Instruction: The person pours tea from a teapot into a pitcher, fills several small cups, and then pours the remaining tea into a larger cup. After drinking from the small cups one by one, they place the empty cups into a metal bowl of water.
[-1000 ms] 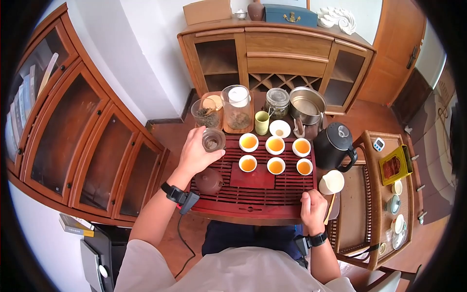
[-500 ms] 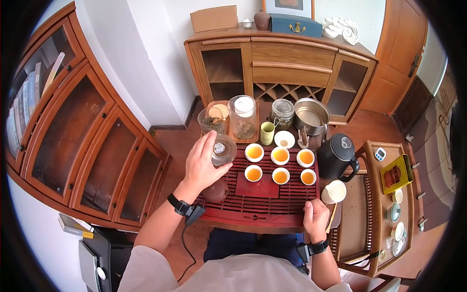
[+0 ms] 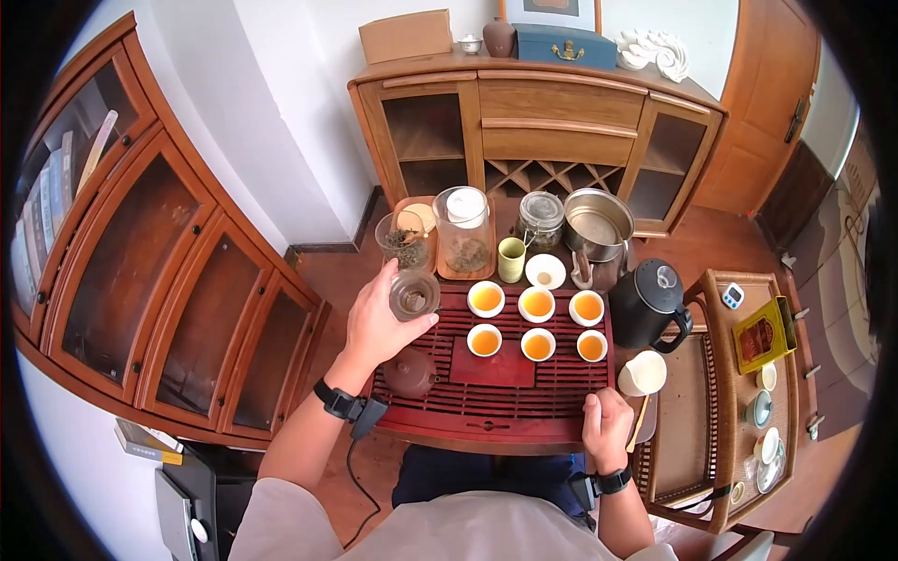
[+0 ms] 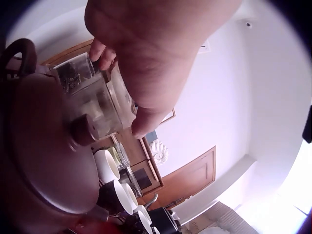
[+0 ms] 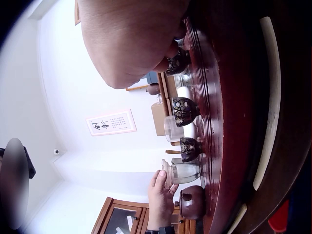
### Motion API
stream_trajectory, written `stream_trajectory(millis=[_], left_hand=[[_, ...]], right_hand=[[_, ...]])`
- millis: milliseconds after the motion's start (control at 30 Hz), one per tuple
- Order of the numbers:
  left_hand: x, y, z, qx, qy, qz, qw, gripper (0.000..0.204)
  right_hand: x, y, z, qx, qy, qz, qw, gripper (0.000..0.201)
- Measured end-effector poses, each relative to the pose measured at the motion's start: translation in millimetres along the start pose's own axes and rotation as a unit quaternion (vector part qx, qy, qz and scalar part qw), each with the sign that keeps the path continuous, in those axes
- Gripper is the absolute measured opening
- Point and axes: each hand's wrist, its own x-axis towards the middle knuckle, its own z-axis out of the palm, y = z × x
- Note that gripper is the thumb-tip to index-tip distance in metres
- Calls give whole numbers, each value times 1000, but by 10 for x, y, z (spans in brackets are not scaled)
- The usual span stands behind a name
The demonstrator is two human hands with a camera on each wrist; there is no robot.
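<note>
At the left end of the slatted tea tray (image 3: pixel 486 411), my left hand (image 3: pixel 374 323) grips the rim of a glass tea strainer (image 3: pixel 414 292). It sits at the mouth of a glass pitcher (image 5: pixel 187 173) in the right wrist view, thumb on one side and fingers on the other. A brown clay teapot (image 3: pixel 410 374) stands just below that hand and fills the left side of the left wrist view. My right hand (image 3: pixel 608 425) rests curled at the tray's front right edge, holding nothing. Several small cups (image 3: pixel 536 304) of amber tea stand in two rows.
Behind the tray are a glass of dry leaves (image 3: pixel 402 245), a tall glass jar (image 3: pixel 463 234), a green cup (image 3: pixel 511 260) and a steel pot (image 3: pixel 599 224). A black kettle (image 3: pixel 645 304) and a white pitcher (image 3: pixel 643 374) stand right; a rattan cart (image 3: pixel 711 402) is beyond.
Half a second ago the strainer was tilted, its silvery middle facing the head camera. Now it lies more level in my left hand. The right hand stays at the tray edge.
</note>
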Motion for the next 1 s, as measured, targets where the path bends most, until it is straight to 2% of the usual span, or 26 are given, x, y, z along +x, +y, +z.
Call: stream_trajectory(millis=[33, 100, 333, 433, 500, 533, 633, 667, 733, 767, 800, 833, 867, 900, 933, 967, 1000], left_hand=[[12, -16, 3, 1, 0, 0, 1000, 105], [26, -41, 13, 6, -49, -27, 998, 105], [13, -89, 64, -52, -49, -28, 997, 104], [-50, -115, 43, -57, -31, -2, 998, 104], [-132, -107, -52, -66, 12, -5, 998, 103], [-226, -135, -110, -92, 58, 3, 994, 98], [-521, -240, -329, -171, 174, -39, 969, 63], [-666, -308, -415, -151, 204, -59, 965, 51], [-1030, -641, -510, -191, 288, -110, 932, 30], [-1244, -791, -591, -179, 300, -142, 926, 25], [-1512, -973, -681, -151, 290, -175, 929, 25], [-1797, -1100, -772, -95, 246, -207, 942, 25], [-2041, -1123, -840, -49, 178, -259, 948, 25], [-2501, -1489, -804, 72, 73, -239, 966, 26], [-3067, -1949, -715, 191, -33, -212, 958, 27], [-3377, -1903, -677, 183, -145, -271, 934, 27], [-3763, -1771, -632, 93, -264, -385, 880, 26]], right_hand=[[5, 2, 2, 1, 0, 0, 1000, 31], [-1, 5, -1, 4, -1, 3, 1000, 30], [9, -1, -5, 17, -4, 5, 1000, 29], [9, -4, -6, 16, -3, 1, 1000, 29], [5, -1, -10, 20, -4, 2, 1000, 30], [3, 8, -14, 18, -2, 3, 1000, 30], [-6, 20, -13, 25, -1, 1, 1000, 30], [-5, 13, -15, 24, -1, 2, 1000, 31], [-6, 16, -9, 24, 1, 2, 1000, 31], [-14, 29, -7, 26, -3, -1, 1000, 30], [-12, 40, -13, 26, -6, -3, 1000, 30], [3, 38, -18, 22, -2, -2, 1000, 30], [7, 22, -18, 29, 0, -4, 1000, 28], [4, 5, -18, 35, 1, -5, 999, 27], [7, -6, -22, 37, 4, -6, 999, 24], [7, -1, -30, 36, 6, -5, 999, 24], [6, 2, -30, 30, 3, -10, 1000, 24]])
